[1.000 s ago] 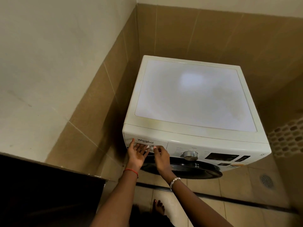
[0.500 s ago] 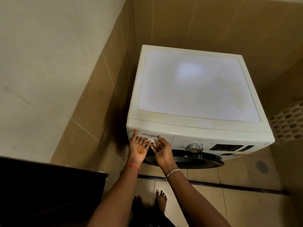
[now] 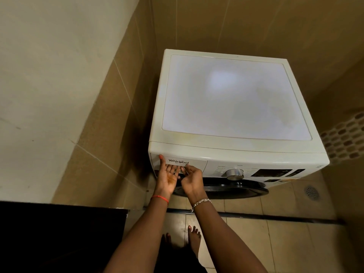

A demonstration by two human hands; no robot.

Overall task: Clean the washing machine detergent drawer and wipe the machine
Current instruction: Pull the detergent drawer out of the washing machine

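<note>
**Drawer Yet to Open as Washing-Machine Clean-Up Begins**

A person stands barefoot before a white front-loading washing machine (image 3: 236, 95) set in the corner of a tan-tiled room, with both hands at its white plastic detergent drawer (image 3: 197, 163), the logo-printed panel at the upper left of the front.

The left hand (image 3: 167, 177) lies palm-up with its fingers straight against the panel's lower part, one fingertip raised onto the face. The right hand (image 3: 192, 179), back uppermost, reaches its fingers to the same lower edge. Whether they have hooked into the pull is too blurred to tell.

The drawer sits flush with the front and appears fully closed, so the job looks barely started: pulling it out, cleaning it and wiping the casing all seem to lie ahead. No cloth or cleaner is in view, and the lid shows faint yellowish marks near its front edge.

To the right of the drawer are a round silver dial (image 3: 234, 173) and a dark display (image 3: 271, 172), above the black round door (image 3: 226, 189).
</note>
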